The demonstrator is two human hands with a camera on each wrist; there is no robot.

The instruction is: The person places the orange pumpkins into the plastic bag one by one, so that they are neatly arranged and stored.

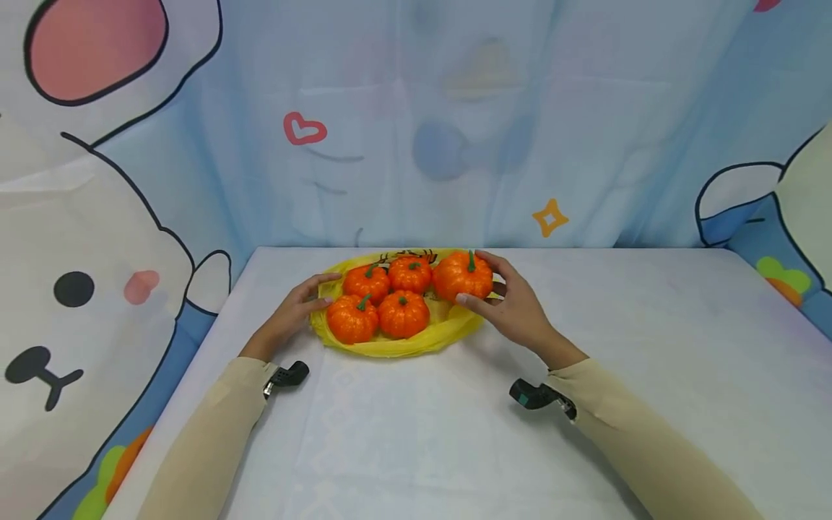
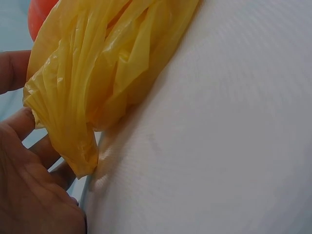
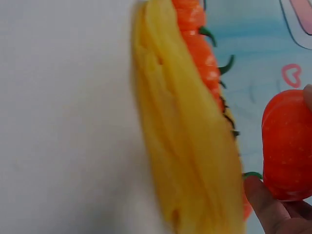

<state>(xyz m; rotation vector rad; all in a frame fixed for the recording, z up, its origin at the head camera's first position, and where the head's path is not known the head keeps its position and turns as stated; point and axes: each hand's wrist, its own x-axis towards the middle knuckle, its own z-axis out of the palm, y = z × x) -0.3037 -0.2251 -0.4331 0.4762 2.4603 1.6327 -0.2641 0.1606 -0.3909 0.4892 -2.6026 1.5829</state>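
Note:
A yellow plastic bag (image 1: 396,349) lies spread on the table, its rim rolled round several small orange pumpkins (image 1: 404,315) with green stems. At its left end my left hand (image 1: 289,312) holds the rim, with fingers on the far side and thumb nearer. The left wrist view shows the bag's gathered edge (image 2: 73,112) against those fingers. My right hand (image 1: 520,310) grips another pumpkin (image 1: 458,276) between thumb and fingers over the bag's right end. In the right wrist view this pumpkin (image 3: 287,146) is raised above the others.
The white-covered table (image 1: 416,433) extends in front of the bag and to its right. Behind its far edge hangs a light blue cartoon-print curtain (image 1: 390,180). Black wrist cameras (image 1: 542,396) sit by both sleeves.

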